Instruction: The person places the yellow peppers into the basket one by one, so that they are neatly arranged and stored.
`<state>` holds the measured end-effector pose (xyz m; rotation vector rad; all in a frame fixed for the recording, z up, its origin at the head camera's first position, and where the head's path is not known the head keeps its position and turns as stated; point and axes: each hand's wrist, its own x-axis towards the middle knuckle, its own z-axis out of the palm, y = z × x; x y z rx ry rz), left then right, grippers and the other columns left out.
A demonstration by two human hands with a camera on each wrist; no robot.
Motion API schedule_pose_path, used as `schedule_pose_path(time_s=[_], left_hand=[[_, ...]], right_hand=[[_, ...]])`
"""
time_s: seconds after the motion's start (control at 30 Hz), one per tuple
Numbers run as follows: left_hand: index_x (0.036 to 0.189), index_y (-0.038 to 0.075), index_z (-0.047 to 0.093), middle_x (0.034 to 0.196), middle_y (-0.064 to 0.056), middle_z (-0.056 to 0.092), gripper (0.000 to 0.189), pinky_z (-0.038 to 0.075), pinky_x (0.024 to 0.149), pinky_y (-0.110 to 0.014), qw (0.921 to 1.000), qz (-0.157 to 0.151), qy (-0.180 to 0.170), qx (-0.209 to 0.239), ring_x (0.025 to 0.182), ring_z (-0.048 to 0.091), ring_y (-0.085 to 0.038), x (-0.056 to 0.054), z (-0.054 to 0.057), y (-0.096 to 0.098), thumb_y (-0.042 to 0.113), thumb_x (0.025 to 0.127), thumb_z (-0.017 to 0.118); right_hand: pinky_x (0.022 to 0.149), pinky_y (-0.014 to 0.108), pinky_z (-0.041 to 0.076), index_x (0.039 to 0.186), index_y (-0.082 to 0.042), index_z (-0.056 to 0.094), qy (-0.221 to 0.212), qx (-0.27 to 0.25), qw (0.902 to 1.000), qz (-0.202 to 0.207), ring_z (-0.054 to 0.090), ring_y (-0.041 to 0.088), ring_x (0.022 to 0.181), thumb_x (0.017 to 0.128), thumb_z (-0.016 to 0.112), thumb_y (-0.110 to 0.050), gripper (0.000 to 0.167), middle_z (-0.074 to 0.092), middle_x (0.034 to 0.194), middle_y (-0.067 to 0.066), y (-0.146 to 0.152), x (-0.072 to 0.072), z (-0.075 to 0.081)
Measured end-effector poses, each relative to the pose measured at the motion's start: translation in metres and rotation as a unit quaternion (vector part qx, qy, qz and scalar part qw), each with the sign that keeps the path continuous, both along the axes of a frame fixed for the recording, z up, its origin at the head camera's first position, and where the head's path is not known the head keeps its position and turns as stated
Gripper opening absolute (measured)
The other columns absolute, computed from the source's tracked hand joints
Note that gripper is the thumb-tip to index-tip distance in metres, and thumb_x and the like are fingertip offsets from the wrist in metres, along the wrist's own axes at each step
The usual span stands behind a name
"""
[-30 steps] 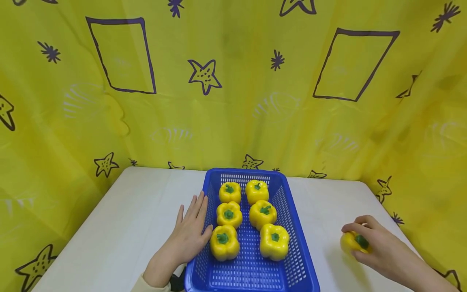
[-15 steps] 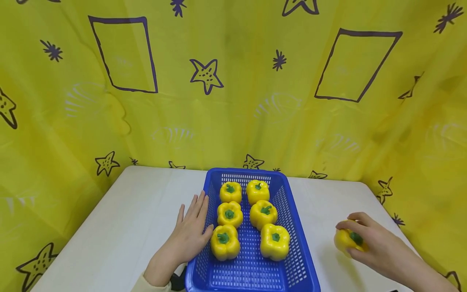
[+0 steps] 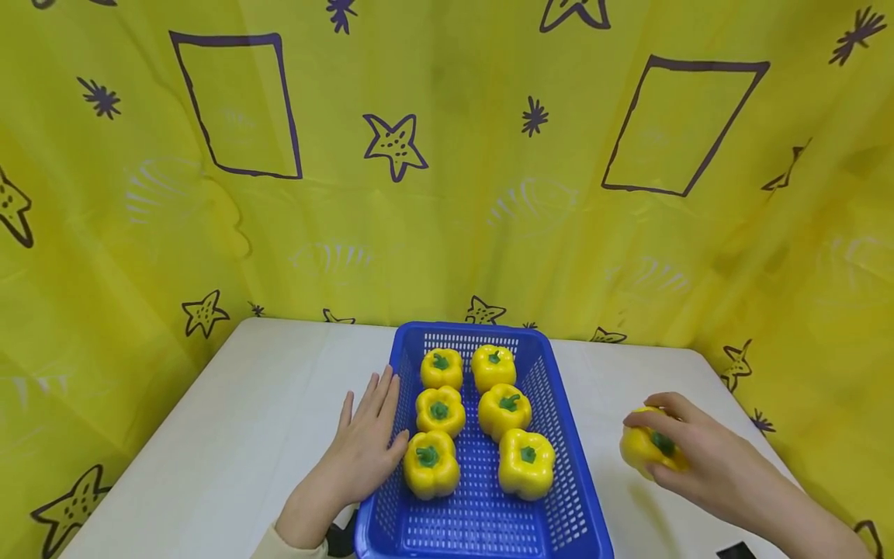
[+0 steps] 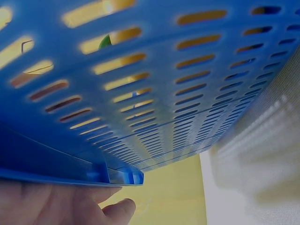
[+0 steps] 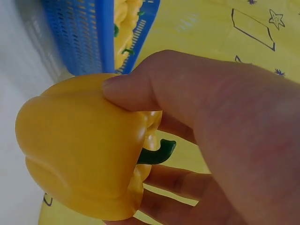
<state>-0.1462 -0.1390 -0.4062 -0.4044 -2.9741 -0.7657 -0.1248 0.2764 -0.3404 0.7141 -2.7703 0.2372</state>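
Note:
A yellow bell pepper (image 5: pixel 79 145) with a green stem is gripped by my right hand (image 3: pixel 705 458), thumb on one side and fingers round the other. In the head view this held pepper (image 3: pixel 635 450) is above the table, to the right of a blue perforated basket (image 3: pixel 573 473). Several yellow bell peppers stand in two columns inside the basket, such as the near right pepper (image 3: pixel 526 464) and the near left pepper (image 3: pixel 431 466). My left hand (image 3: pixel 359 454) rests with straight fingers along the basket's left rim. The left wrist view shows the slotted basket wall (image 4: pixel 159 103) above that hand's fingers.
The white table (image 3: pixel 279 388) extends on both sides of the basket. A yellow curtain (image 3: pixel 447 233) with starfish drawings hangs close behind and at the sides. Near the right forearm, a small black object (image 3: pixel 736 551) shows at the bottom edge.
My right hand has moved left and slightly up with the bell pepper, nearer the basket. The left hand, the basket and the peppers in it keep their places.

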Motion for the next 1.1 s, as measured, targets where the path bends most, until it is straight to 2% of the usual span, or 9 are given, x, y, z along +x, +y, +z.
schedule_pose_path(time_s=[0.17, 0.4, 0.6, 0.77, 0.9, 1.1], left_hand=[[0.158, 0.002, 0.018, 0.168, -0.013, 0.008, 0.074, -0.001, 0.118, -0.068, 1.0, -0.001, 0.003, -0.002, 0.155, 0.007, -0.036, 0.0, 0.0, 0.0, 0.028, 0.099, 0.053], [0.157, 0.001, 0.018, 0.168, -0.013, 0.008, 0.074, -0.001, 0.118, -0.068, 1.0, -0.003, 0.005, -0.003, 0.155, 0.007, -0.036, 0.0, -0.001, 0.0, 0.027, 0.098, 0.054], [0.157, 0.001, 0.018, 0.168, -0.013, 0.007, 0.074, -0.001, 0.118, -0.068, 1.0, -0.002, 0.005, -0.003, 0.155, 0.006, -0.036, 0.001, -0.002, -0.001, 0.027, 0.099, 0.054], [0.157, 0.001, 0.018, 0.168, -0.013, 0.007, 0.074, 0.0, 0.118, -0.068, 1.0, -0.002, 0.003, -0.003, 0.155, 0.006, -0.036, 0.001, -0.002, 0.0, 0.028, 0.098, 0.054], [0.157, 0.001, 0.018, 0.168, -0.013, 0.007, 0.074, 0.0, 0.119, -0.067, 1.0, 0.0, 0.004, -0.004, 0.155, 0.005, -0.035, 0.0, -0.002, -0.001, 0.028, 0.099, 0.054], [0.157, 0.001, 0.018, 0.168, -0.013, 0.007, 0.074, -0.001, 0.119, -0.067, 1.0, -0.002, 0.004, -0.003, 0.155, 0.006, -0.036, 0.0, -0.001, -0.001, 0.028, 0.099, 0.054]], right_hand=[[0.06, 0.019, 0.049, 0.109, -0.036, 0.064, -0.021, 0.004, 0.9998, 0.003, 0.054, 0.004, 0.081, 0.07, 0.085, -0.018, 0.048, 0.056, 0.117, 0.0, -0.011, -0.001, 0.009], [0.061, 0.018, 0.05, 0.111, -0.038, 0.063, -0.011, 0.001, 0.9997, 0.024, 0.055, 0.003, 0.083, 0.07, 0.085, -0.015, 0.052, 0.054, 0.12, -0.003, -0.026, 0.001, 0.02], [0.062, 0.017, 0.052, 0.113, -0.038, 0.063, -0.025, -0.005, 0.9991, 0.033, 0.059, 0.006, 0.085, 0.071, 0.084, -0.016, 0.052, 0.055, 0.124, 0.0, -0.04, 0.003, 0.026], [0.059, 0.016, 0.049, 0.114, -0.038, 0.063, -0.007, -0.012, 0.9982, 0.058, 0.055, -0.001, 0.078, 0.071, 0.084, -0.015, 0.053, 0.055, 0.123, -0.001, -0.05, 0.002, 0.029], [0.059, 0.016, 0.049, 0.115, -0.035, 0.064, -0.024, -0.014, 0.9973, 0.068, 0.053, -0.005, 0.076, 0.073, 0.083, -0.015, 0.05, 0.054, 0.126, 0.001, -0.06, 0.001, 0.033], [0.063, 0.015, 0.051, 0.116, -0.034, 0.065, -0.047, -0.006, 0.9964, 0.07, 0.058, 0.0, 0.081, 0.074, 0.081, -0.017, 0.047, 0.054, 0.128, 0.001, -0.074, 0.002, 0.037]])
